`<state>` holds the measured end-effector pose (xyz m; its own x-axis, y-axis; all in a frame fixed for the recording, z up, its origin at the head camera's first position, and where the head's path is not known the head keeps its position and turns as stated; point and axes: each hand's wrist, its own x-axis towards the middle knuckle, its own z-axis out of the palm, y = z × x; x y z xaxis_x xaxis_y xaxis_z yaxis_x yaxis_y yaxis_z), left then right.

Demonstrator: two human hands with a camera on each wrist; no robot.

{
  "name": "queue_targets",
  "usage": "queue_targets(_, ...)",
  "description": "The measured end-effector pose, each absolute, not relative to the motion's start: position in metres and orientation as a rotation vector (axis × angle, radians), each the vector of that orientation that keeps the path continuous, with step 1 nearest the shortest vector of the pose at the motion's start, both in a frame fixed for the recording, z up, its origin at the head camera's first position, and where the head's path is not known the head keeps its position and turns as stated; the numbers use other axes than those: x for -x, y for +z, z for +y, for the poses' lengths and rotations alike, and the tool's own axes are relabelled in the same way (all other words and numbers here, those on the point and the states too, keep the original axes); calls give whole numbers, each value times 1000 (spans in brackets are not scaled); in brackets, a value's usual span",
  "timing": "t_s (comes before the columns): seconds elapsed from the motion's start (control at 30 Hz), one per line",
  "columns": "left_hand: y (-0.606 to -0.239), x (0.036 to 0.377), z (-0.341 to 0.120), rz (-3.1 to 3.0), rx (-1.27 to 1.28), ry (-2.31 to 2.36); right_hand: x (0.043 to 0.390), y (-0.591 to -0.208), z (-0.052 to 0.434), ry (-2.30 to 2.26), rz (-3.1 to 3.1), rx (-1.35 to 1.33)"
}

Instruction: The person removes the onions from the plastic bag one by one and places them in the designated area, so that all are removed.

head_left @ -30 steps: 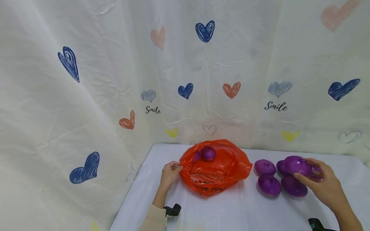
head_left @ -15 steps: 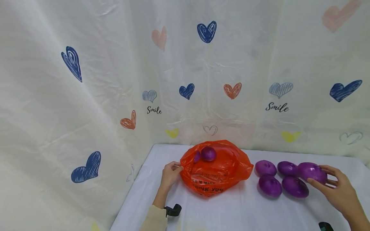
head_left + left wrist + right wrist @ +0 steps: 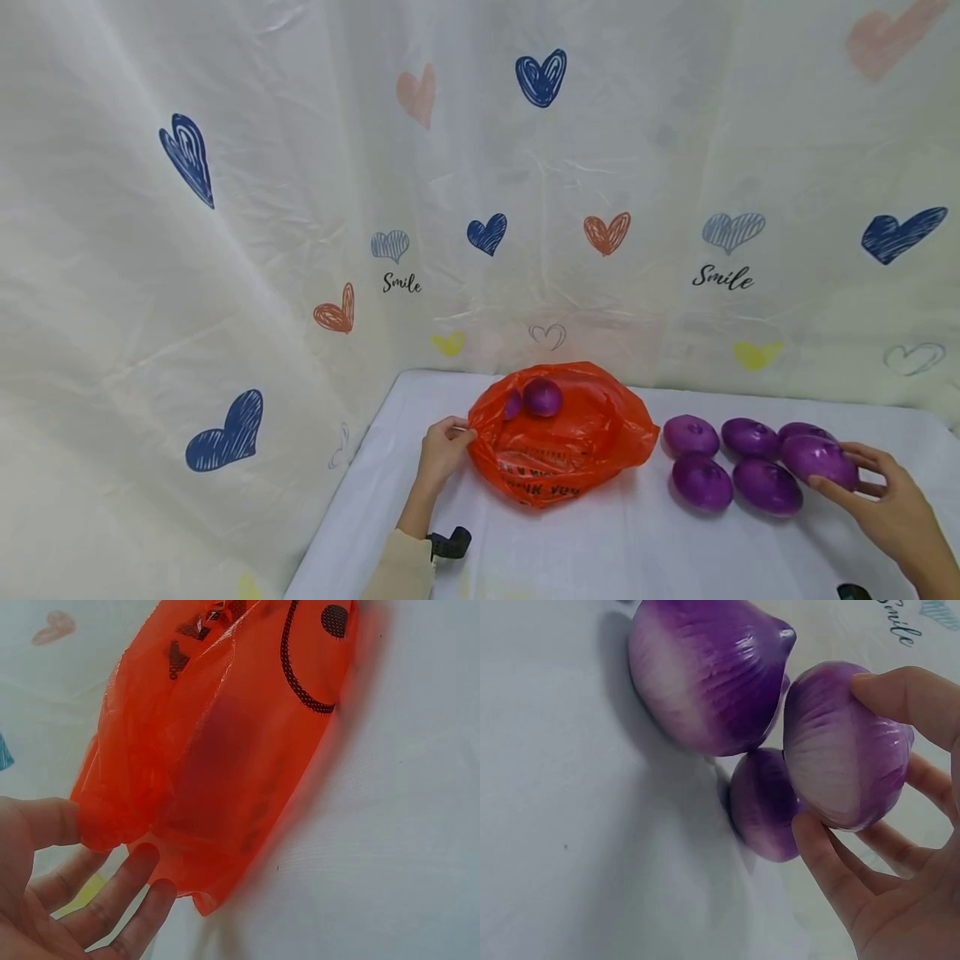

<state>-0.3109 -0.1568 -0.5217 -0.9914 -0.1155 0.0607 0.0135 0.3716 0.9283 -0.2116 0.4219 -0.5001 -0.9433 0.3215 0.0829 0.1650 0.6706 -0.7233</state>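
Note:
A red plastic bag lies with its mouth spread toward the head camera, and two purple onions, one of them a smooth round onion, show inside. My left hand pinches the bag's left rim between thumb and fingers; the left wrist view shows the thin film between the thumb and fingers. At the right, my right hand grips a glossy purple onion, thumb on one side and fingers on the other. This held onion overlaps another onion behind it in the right wrist view.
Several more onions sit in a close cluster on the white tablecloth, between the bag and my right hand. A pale curtain printed with hearts hangs right behind the table and along its left side.
My right hand has carried its onion right and a little nearer, from over the middle of the cluster to its right end. Onions behind it have come into view. The left hand stays on the bag.

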Motion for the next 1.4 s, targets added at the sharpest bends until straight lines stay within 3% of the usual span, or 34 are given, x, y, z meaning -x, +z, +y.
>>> queue_targets(0.8, -518, 312, -155, -2504, -80, -1723, 214, -533, 451, 1246, -2710, 552)
queue_targets(1.4, -521, 311, -156, -2515, -96, -1712, 208, -549, 469, 1298, -2798, 442)
